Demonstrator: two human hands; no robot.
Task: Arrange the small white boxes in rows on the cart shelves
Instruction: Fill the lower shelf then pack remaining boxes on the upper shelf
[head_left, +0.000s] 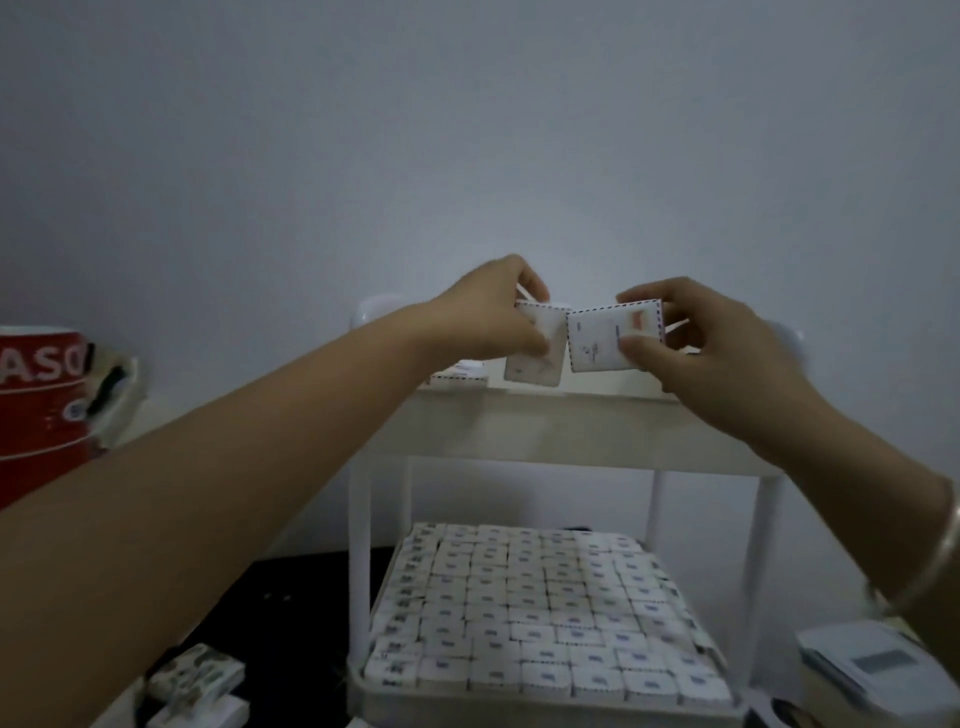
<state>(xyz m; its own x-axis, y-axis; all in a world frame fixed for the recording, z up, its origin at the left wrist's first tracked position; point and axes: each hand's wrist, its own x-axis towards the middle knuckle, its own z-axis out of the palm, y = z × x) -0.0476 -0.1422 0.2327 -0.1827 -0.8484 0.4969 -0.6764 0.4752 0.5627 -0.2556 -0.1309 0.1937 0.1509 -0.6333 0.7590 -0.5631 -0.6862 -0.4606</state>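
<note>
A white cart stands in front of me, and both hands are raised above its top shelf (545, 415). My left hand (488, 312) grips a small white box (535, 358) that hangs tilted below its fingers. My right hand (701, 338) pinches a second small white box (602, 338) with a dashed border, its printed face turned toward me. The two boxes nearly touch at their edges. Another small box (460, 375) lies on the top shelf at the left. The lower shelf (550, 704) is packed with several tight rows of white boxes (540, 613).
A red container (39, 410) stands at the left against the wall. Loose boxes (195, 680) lie on the dark floor at the lower left. A white stack (872, 670) sits at the lower right. A bangle is on my right wrist.
</note>
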